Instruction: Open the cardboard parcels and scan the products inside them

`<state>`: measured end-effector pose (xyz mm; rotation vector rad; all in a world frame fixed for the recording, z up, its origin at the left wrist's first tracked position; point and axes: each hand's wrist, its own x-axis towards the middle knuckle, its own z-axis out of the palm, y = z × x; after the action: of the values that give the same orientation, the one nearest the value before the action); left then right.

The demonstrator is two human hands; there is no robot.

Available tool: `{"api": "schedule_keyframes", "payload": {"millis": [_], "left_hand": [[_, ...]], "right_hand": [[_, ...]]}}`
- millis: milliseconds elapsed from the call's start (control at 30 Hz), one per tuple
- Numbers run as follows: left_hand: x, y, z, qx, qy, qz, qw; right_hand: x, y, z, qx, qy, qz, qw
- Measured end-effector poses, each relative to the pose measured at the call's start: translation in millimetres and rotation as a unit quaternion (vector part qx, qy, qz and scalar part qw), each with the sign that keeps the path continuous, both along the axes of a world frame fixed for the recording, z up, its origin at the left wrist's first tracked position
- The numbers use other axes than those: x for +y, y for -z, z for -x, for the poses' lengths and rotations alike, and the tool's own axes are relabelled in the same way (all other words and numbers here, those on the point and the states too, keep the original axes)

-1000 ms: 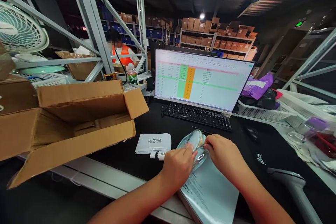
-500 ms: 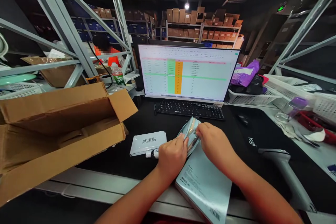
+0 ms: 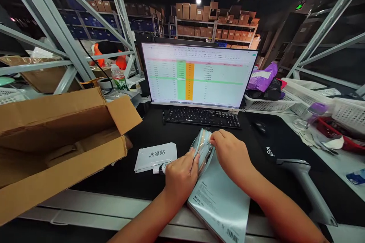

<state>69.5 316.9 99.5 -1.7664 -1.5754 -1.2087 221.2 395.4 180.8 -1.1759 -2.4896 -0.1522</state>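
Observation:
A light blue pouch with clear plastic sides (image 3: 203, 145) stands tilted between my hands, over the far end of a pale blue box. My left hand (image 3: 182, 169) is closed around its near left side, thumb and fingers pressed on the plastic. With bent fingertips, my right hand (image 3: 228, 146) pinches the pouch's upper right edge; the exact spot is hidden by the fingers. Below my hands lies the pale blue box (image 3: 219, 201), printed with small text and a barcode. Left of my left hand are white packets with Chinese lettering (image 3: 156, 156) and a small white-and-black tube (image 3: 159, 169), partly covered.
An open cardboard box (image 3: 62, 136) takes up the left. Behind my hands are a keyboard (image 3: 202, 117) and a monitor (image 3: 199, 76). A mouse (image 3: 260, 127) and barcode scanner (image 3: 308, 186) lie right, near white baskets (image 3: 270, 104). A co-worker in orange (image 3: 121, 60) is behind the rack.
The view has turned slightly, so most things sit a little further left. Both hands keep their hold on the pouch, whose right side shows slightly more. The co-worker's head and body have shifted.

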Motion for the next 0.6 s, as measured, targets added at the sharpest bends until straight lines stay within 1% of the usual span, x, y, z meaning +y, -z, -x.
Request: {"api": "schedule_keyframes", "payload": {"millis": [100, 233, 433, 533, 600], "left_hand": [[-0.3, -0.4, 1.1, 0.008, 0.022, -0.027, 0.999], [-2.9, 2.7, 3.6, 0.009, 0.017, -0.043, 0.999], [-4.6, 10.5, 6.7, -0.016, 0.020, -0.025, 0.999], [-1.9, 13.5, 7.7, -0.035, 0.018, -0.014, 0.999], [-0.1, 15.0, 8.0, -0.043, 0.014, -0.012, 0.999]], "right_hand": [[8.7, 0.0, 0.4, 0.029, -0.010, 0.015, 0.999], [9.2, 7.4, 2.6, 0.064, -0.061, -0.002, 0.996], [4.0, 18.0, 5.6, 0.053, -0.108, -0.014, 0.993], [8.1, 21.3, 8.4, 0.054, -0.156, -0.060, 0.985], [11.6, 22.4, 9.2, 0.054, -0.168, -0.069, 0.982]]}}
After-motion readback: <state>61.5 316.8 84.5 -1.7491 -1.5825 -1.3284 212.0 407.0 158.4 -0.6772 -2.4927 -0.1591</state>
